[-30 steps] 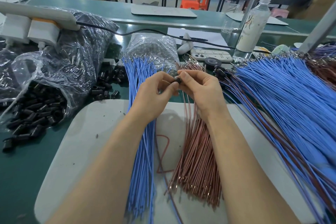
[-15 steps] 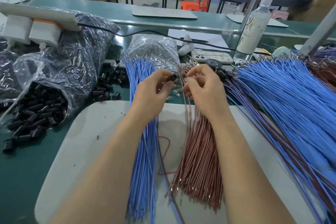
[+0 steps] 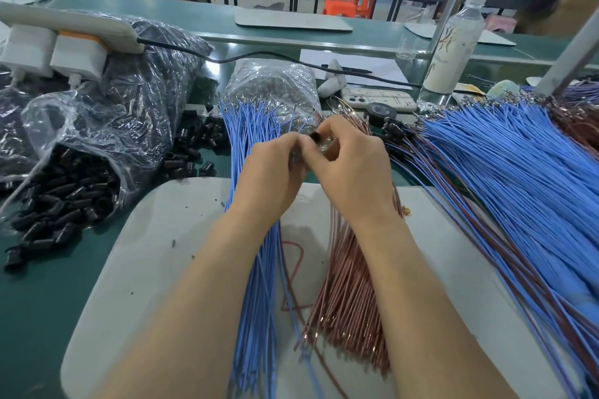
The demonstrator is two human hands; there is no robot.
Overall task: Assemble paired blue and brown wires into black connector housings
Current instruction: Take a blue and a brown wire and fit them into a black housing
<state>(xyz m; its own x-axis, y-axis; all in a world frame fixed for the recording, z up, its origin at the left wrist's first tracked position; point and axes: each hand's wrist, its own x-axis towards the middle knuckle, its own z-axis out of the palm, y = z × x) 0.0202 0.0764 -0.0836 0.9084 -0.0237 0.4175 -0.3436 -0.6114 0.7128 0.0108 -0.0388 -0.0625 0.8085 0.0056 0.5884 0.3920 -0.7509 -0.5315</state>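
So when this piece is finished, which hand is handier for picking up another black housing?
Probably the left hand. The loose housings lie on its side, just beyond the blue wires; the right hand would have to cross over. Both now pinch one housing.

Two hands, one housing pinched between them, one bottle, one phone, one tape roll.

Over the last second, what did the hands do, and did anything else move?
Half a second ago the hands were apart, the right hand over the brown wires. It has come back to the left hand, and both now pinch the black housing between their fingertips. The blue wires, the bag of housings and the phone lie as before.
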